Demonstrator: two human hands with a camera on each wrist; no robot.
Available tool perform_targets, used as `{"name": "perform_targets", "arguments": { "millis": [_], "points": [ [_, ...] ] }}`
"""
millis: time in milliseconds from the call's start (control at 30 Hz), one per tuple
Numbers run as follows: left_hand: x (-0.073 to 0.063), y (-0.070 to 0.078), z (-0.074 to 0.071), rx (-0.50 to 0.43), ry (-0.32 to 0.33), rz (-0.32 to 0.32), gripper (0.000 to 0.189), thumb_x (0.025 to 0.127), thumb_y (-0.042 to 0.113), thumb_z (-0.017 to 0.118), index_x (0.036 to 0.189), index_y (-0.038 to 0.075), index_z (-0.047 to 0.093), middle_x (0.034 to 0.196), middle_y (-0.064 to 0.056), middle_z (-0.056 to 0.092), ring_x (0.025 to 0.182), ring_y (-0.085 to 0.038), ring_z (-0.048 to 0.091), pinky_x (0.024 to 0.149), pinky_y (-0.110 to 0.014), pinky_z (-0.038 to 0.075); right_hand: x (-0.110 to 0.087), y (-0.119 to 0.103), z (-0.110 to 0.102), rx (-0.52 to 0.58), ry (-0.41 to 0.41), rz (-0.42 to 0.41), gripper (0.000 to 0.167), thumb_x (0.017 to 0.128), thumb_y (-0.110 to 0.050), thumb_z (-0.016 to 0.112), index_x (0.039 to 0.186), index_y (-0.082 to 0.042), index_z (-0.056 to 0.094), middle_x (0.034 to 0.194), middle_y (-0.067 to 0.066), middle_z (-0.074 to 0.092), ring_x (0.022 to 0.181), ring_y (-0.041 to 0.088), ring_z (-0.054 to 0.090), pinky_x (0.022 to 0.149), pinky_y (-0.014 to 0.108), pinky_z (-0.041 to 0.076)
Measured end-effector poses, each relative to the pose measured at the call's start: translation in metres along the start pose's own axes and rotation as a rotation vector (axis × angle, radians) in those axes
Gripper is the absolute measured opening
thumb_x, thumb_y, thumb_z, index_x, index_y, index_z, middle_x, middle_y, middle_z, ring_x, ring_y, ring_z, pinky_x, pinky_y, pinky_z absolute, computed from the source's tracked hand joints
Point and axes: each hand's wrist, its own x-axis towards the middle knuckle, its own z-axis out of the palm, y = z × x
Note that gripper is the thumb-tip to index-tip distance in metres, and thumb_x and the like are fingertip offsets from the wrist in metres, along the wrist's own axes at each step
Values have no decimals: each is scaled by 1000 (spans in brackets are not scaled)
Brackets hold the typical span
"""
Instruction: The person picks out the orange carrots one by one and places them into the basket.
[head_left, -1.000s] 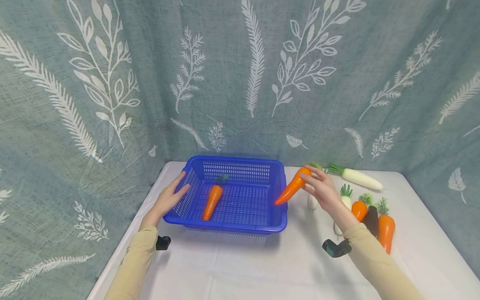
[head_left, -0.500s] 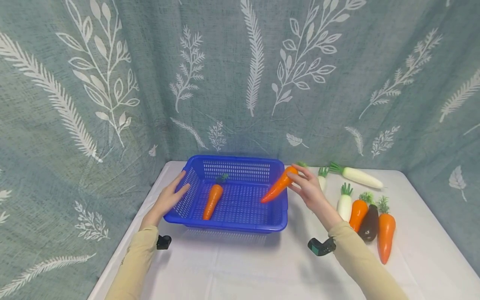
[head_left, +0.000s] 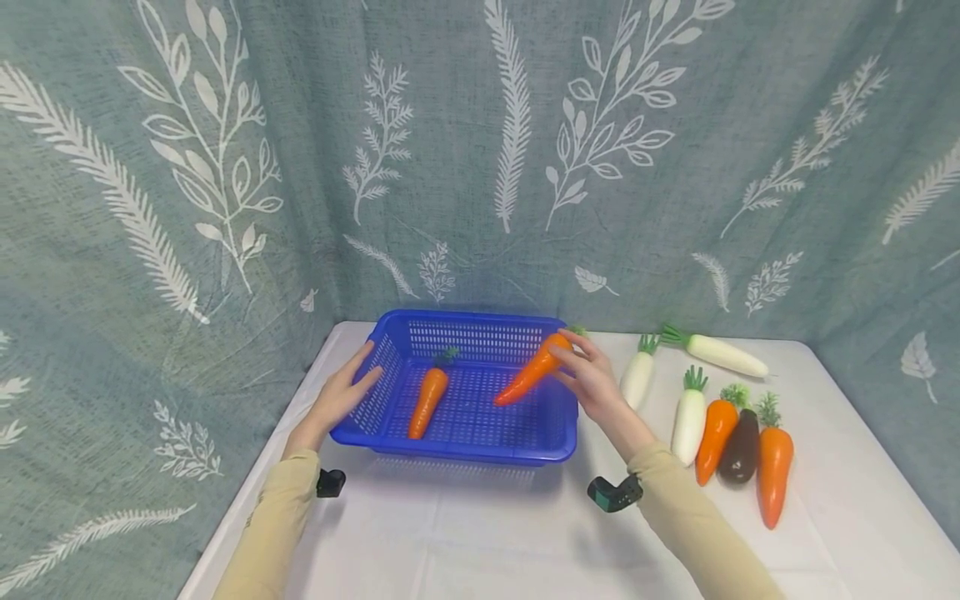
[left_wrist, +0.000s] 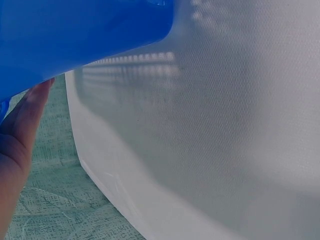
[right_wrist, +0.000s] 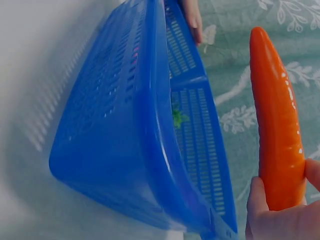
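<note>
My right hand (head_left: 592,375) grips an orange carrot (head_left: 534,371) by its thick end, near the basket's right rim. In the head view the carrot's tip slants down to the left over the inside of the blue plastic basket (head_left: 472,454). Thumb and fingers close round the carrot (right_wrist: 277,125) in the right wrist view. At the basket's left rim rests my left hand (head_left: 333,404), fingers straight and spread; part of it is hidden by the basket (left_wrist: 75,40) in the left wrist view. Another carrot (head_left: 429,402) with green leaves lies inside the basket, on its left side.
Right of the basket, on the white tabletop (head_left: 480,533), lie several vegetables: white radishes (head_left: 723,356), a smaller carrot (head_left: 717,437), an eggplant (head_left: 741,450) and a bigger carrot (head_left: 774,475). A patterned green curtain (head_left: 465,167) hangs behind the table.
My right hand has moved left with the carrot, from beside the basket's right rim to over its inside. The left hand has stayed at the left rim.
</note>
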Motion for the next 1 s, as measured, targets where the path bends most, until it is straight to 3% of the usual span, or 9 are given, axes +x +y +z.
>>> {"name": "perform_targets", "arguments": {
  "millis": [300,567,733,900,1000],
  "points": [
    [0,1,-1,-2,1,-4,64,105,33,42,155,2,18,159,-22,17,144,-44,17,115,-57,17,3,12,16,8,-22,-16,54,98,-6,53,147,3,33,106,-4,61,94,8,63,90,27,51],
    [0,1,-1,-7,10,-7,61,104,30,44,155,3,21,159,-21,18,143,-43,19,116,-56,18,4,24,35,43,3,-3,51,97,-4,54,144,6,37,104,-2,60,89,7,62,92,29,50],
    [-1,4,-2,-13,5,-9,62,105,30,43,155,2,20,159,-22,18,144,-43,17,116,-56,16,7,31,46,44,55,12,48,95,0,54,141,9,41,114,9,55,84,7,61,95,35,51],
    [-2,3,-2,-16,-1,-13,62,105,30,42,155,3,19,159,-22,17,144,-43,17,116,-57,16,11,39,53,68,123,12,44,92,3,56,135,10,47,109,13,54,77,7,59,83,30,56],
    [-1,2,-1,-17,-4,-11,62,105,30,43,155,3,18,159,-22,17,144,-43,16,116,-57,16,12,43,55,72,134,16,44,92,3,57,135,10,47,110,14,54,78,8,60,85,32,56]
  ]
}}
